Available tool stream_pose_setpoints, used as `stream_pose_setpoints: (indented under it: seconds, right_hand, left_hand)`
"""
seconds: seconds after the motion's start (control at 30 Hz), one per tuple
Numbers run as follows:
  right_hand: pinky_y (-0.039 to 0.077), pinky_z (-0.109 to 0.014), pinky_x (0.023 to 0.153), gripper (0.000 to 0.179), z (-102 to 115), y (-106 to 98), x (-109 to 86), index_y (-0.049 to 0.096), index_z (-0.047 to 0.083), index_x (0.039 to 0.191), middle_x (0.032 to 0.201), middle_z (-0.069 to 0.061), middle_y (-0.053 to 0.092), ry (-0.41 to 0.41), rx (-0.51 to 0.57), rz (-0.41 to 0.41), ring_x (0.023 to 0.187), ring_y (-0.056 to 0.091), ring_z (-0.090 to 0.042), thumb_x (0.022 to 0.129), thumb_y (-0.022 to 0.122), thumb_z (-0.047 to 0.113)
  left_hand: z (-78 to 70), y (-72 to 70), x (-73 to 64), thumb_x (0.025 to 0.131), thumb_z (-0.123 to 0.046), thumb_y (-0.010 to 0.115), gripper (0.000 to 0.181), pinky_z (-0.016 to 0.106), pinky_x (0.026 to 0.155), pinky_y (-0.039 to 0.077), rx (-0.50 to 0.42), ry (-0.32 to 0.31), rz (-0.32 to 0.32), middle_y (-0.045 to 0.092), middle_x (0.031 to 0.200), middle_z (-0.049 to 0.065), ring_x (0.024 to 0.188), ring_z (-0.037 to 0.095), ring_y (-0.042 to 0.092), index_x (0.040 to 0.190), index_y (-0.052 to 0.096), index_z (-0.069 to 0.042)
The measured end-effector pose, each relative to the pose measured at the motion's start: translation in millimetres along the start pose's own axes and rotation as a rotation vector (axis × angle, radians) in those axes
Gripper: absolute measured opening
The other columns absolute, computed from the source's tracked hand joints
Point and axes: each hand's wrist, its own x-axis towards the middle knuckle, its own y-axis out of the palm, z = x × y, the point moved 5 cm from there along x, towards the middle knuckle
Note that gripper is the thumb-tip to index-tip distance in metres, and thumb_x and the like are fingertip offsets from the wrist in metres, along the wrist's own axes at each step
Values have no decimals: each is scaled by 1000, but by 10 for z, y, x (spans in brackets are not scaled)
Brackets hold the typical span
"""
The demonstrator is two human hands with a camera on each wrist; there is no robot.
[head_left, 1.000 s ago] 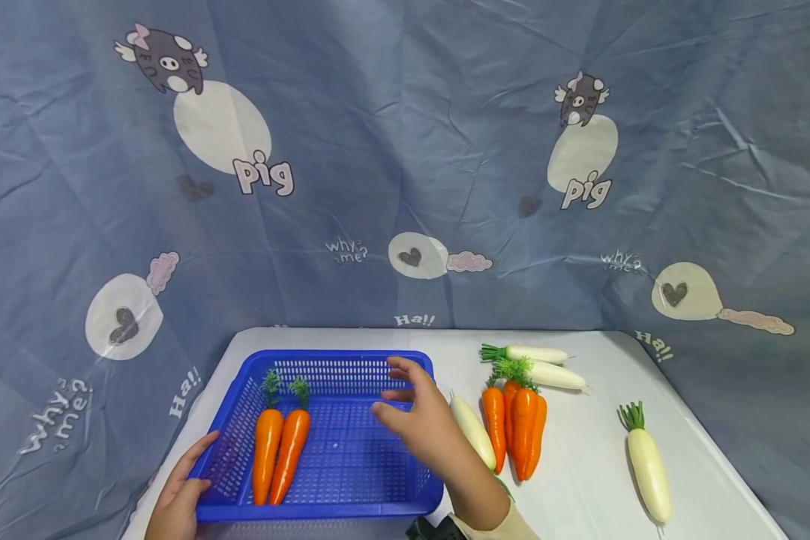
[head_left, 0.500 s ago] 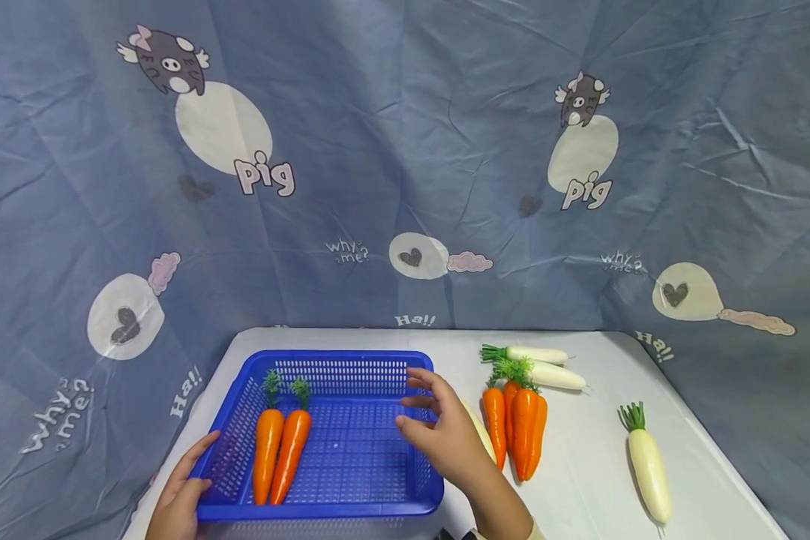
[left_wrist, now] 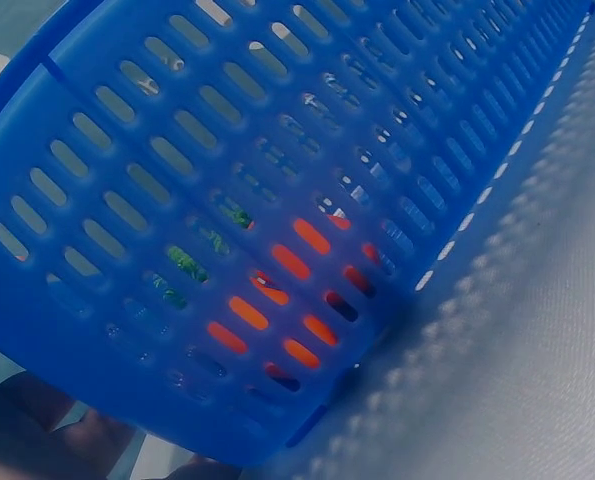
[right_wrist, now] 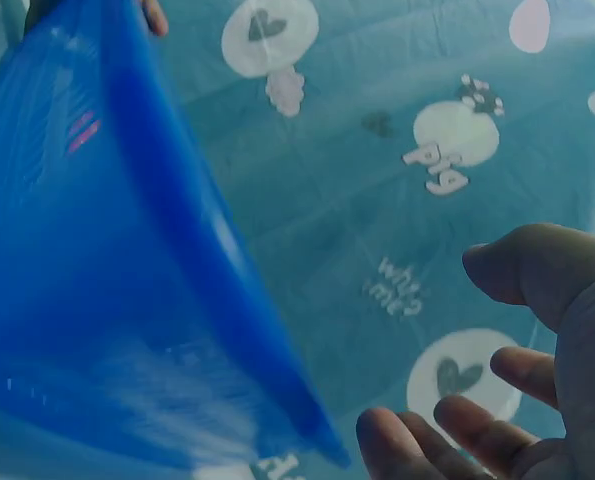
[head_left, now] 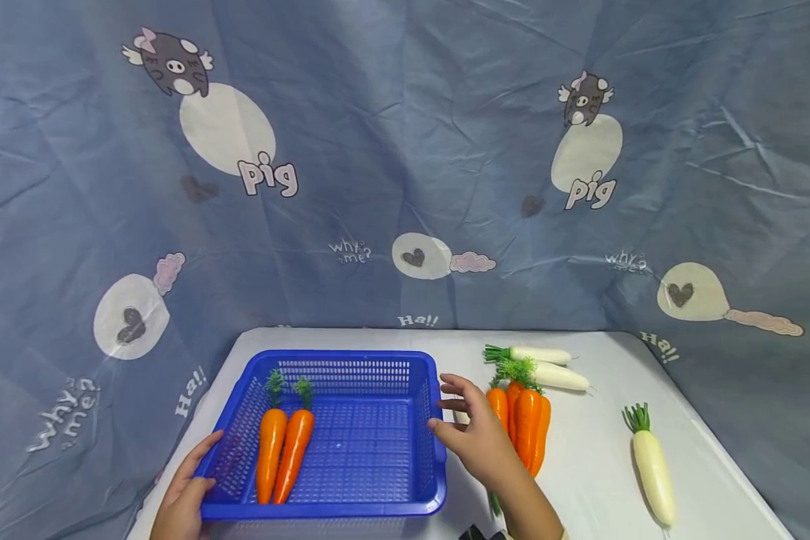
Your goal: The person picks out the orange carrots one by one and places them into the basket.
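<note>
A blue plastic basket [head_left: 358, 508] with slotted walls stands on the left of the table. Two orange carrots [head_left: 271, 456] with green tops lie side by side in its left part. My left hand [head_left: 181, 491] holds the basket's left rim near the front corner; in the left wrist view its fingers [left_wrist: 92, 440] show past the rim. Just outside the right rim is my right hand [head_left: 475, 435], fingers spread and loosely bent, nothing in it. The right wrist view shows a gap between its fingertips [right_wrist: 382, 440] and the basket's edge. A white radish [head_left: 462, 417] is mostly hidden behind this hand.
Several carrots [head_left: 528, 427] lie bunched to the right of my right hand. Two white radishes [head_left: 559, 376] lie behind them, and another radish [head_left: 653, 472] lies apart at the right. A blue patterned cloth [head_left: 405, 150] hangs around the white table [head_left: 594, 465].
My right hand has moved right, from over the inside of the basket to just outside its right rim. My left hand and the carrots in the basket have stayed in place.
</note>
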Motion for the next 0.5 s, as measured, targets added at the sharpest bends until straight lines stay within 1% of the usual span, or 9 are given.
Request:
stream_pose_setpoints:
  seconds: [0.07, 0.2, 0.33, 0.4, 0.5]
  right_hand:
    - [56, -54, 101, 63, -48, -65, -13, 55, 21, 147, 142, -9, 59, 7, -17, -25, 124, 63, -31, 90, 78, 9]
    - [57, -49, 100, 62, -144, -158, -28, 56, 23, 145, 140, -8, 60, 8, -33, -49, 124, 63, -31, 89, 79, 10]
    - [58, -45, 98, 63, -227, -229, -56, 56, 20, 145, 141, -10, 59, 18, -27, -56, 125, 62, -35, 88, 80, 10]
    - [59, -43, 97, 63, -267, -266, -71, 55, 19, 146, 142, -11, 58, 35, -26, -60, 126, 61, -36, 88, 80, 10]
    - [59, -40, 97, 64, -310, -321, -80, 55, 19, 147, 143, -13, 55, 54, -28, -66, 127, 59, -37, 88, 80, 9]
  left_hand:
    - [4, 16, 3, 94, 3, 22, 76, 37, 84, 61, 3, 23, 13, 4, 172, 23, 99, -9, 57, 167, 17, -19]
    - [11, 19, 7, 95, 5, 23, 75, 38, 81, 62, 2, 73, 11, 11, 168, 23, 102, -4, 59, 166, 20, -18]
    - [30, 4, 12, 95, 4, 22, 76, 38, 80, 62, -9, 62, 3, 10, 167, 23, 101, -4, 60, 166, 20, -21]
    - [30, 0, 11, 94, 4, 22, 76, 40, 81, 62, -15, 56, 5, 9, 168, 24, 101, -4, 60, 167, 18, -20]
    - [41, -8, 9, 94, 2, 22, 78, 41, 83, 62, -29, 22, 3, 6, 169, 24, 101, -5, 60, 167, 18, -24]
